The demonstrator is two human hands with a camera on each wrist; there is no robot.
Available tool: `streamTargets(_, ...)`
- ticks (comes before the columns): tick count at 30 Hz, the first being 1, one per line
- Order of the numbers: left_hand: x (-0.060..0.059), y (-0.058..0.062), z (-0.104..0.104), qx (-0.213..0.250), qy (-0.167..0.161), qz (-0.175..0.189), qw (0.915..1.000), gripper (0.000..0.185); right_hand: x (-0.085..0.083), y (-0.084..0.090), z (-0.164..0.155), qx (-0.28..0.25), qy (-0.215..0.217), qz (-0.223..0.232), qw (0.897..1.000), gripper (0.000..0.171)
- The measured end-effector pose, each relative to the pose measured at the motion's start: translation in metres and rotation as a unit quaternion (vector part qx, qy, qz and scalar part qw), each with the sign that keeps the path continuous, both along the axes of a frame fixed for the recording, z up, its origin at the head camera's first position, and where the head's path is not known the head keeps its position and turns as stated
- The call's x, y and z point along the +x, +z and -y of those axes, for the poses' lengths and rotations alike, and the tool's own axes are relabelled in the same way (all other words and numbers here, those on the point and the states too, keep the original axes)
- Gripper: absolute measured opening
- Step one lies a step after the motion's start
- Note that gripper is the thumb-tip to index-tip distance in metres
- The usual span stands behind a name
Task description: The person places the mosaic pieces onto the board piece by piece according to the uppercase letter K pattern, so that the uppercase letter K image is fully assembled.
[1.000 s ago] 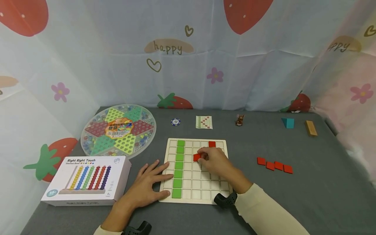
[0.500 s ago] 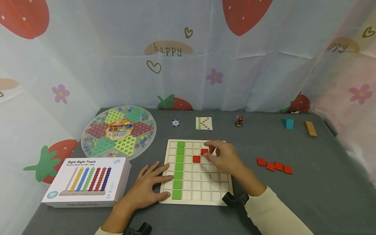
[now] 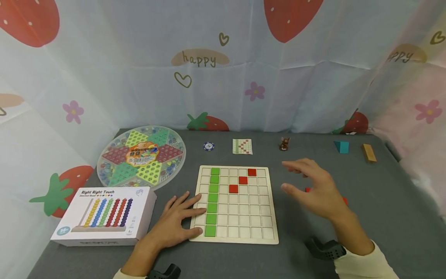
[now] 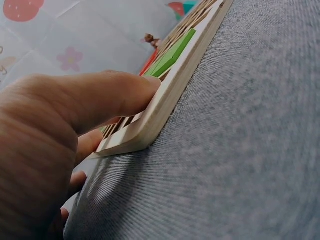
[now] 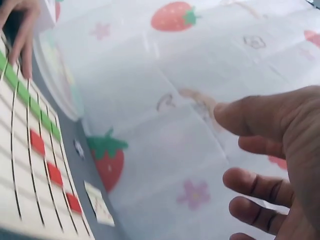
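Square pale-wood board [image 3: 255,210]: green tile column [image 3: 212,197], red diagonal [image 3: 242,180] | left hand [image 3: 175,221] spread on it, right hand [image 3: 318,192] gaping, both empty | loose red tiles [image 3: 345,200] mostly hidden

Cream sleeves [image 3: 365,264], blk R wristband [image 3: 325,248] w/ sm. holes, blk L wristband [image 3: 164,272]

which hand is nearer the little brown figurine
Right. The right hand is in front of the brown figurine, slightly right; the left hand is much farther left, touching the board.
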State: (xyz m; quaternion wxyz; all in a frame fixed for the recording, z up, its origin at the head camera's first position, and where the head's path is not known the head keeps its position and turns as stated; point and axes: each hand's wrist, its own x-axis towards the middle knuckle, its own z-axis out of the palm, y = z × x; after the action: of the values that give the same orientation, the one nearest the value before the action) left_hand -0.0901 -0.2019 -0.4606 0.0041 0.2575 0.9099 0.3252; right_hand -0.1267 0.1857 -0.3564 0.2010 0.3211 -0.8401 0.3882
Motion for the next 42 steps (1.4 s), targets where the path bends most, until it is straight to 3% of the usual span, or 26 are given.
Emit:
streamTargets(5, 0.0, 0.0, 0.0, 0.001, 0.0, -0.001, 1.0, 0.052, 0.0, -0.01, -0.027, 0.015, -0.02, 0.006, 1.0, 0.058)
streamTargets(18, 0.001, -0.001, 0.0, -0.005, 0.006, 0.003, 1.0, 0.052, -0.016, -0.054, -0.072, 0.063, -0.068, 0.084, 0.992, 0.053)
streamTargets(29, 0.001, -0.002, 0.001, -0.007, 0.006, 0.008, 0.9999, 0.052, -0.028, -0.079, -0.091, 0.125, -0.095, 0.183, 0.971, 0.055)
streamTargets(42, 0.0, -0.002, 0.0, -0.006, 0.006, 0.004, 1.0, 0.052, -0.029, -0.085, -0.089, 0.149, -0.117, 0.148, 0.971, 0.023)
